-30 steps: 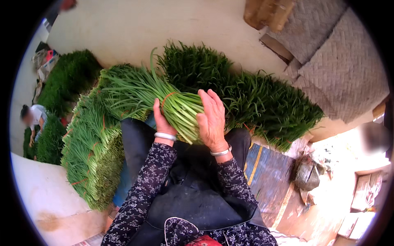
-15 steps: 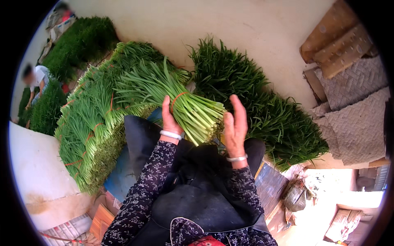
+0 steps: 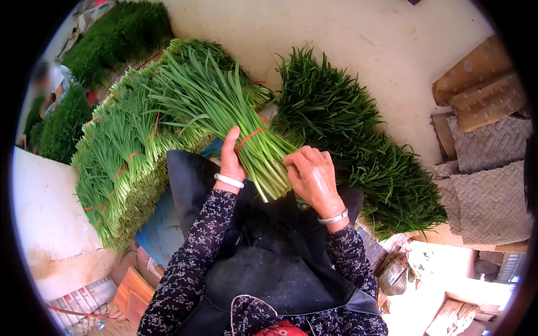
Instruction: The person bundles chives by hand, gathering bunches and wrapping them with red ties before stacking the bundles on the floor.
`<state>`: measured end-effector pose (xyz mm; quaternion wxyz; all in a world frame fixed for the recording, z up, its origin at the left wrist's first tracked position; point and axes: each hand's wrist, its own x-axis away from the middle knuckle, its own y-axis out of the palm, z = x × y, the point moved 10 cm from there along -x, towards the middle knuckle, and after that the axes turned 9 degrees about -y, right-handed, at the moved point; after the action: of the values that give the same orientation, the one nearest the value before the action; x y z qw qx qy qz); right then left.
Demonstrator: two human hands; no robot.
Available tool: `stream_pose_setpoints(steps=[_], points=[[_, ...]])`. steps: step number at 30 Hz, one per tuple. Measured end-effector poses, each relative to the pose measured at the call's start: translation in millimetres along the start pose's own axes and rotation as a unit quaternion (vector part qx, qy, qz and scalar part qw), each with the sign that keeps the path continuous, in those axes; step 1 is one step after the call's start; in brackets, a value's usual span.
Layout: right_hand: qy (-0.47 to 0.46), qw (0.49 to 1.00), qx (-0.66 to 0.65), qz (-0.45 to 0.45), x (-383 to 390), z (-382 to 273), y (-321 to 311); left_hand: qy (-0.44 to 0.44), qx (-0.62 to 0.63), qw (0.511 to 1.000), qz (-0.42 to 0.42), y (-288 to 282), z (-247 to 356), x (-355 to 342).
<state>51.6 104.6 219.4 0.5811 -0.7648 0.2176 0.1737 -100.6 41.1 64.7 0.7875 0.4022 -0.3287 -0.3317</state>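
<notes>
A bundle of long green chives [image 3: 224, 106], tied with an orange band [image 3: 250, 140], lies slanting over my lap, leaves to the upper left and pale stem ends to the lower right. My left hand [image 3: 231, 157] wraps round its left side beside the band, thumb up. My right hand [image 3: 311, 179] has its fingers bent and pinched on the pale stem ends; the fingertips are partly hidden. A black apron [image 3: 263, 274] covers my lap below the bundle.
Banded chive bundles [image 3: 112, 185] are heaped at left. A darker pile of leafy greens [image 3: 364, 157] lies right. Another person [image 3: 59, 89] works at far left. Woven mats [image 3: 482, 196] and brown sheets [image 3: 482, 95] lie at right. A blue board [image 3: 157, 229] shows beside my lap.
My right hand has gone from open fingers beside the bundle to bent fingers on the stem ends. My left hand still holds the bundle. The view has shifted, showing more on the right.
</notes>
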Motion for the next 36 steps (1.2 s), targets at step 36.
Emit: stream_pose_setpoints(steps=[36], points=[[-0.095,0.982,0.122,-0.109,31,-15,52,0.028,-0.121,0.990,0.067,-29,-9,18]])
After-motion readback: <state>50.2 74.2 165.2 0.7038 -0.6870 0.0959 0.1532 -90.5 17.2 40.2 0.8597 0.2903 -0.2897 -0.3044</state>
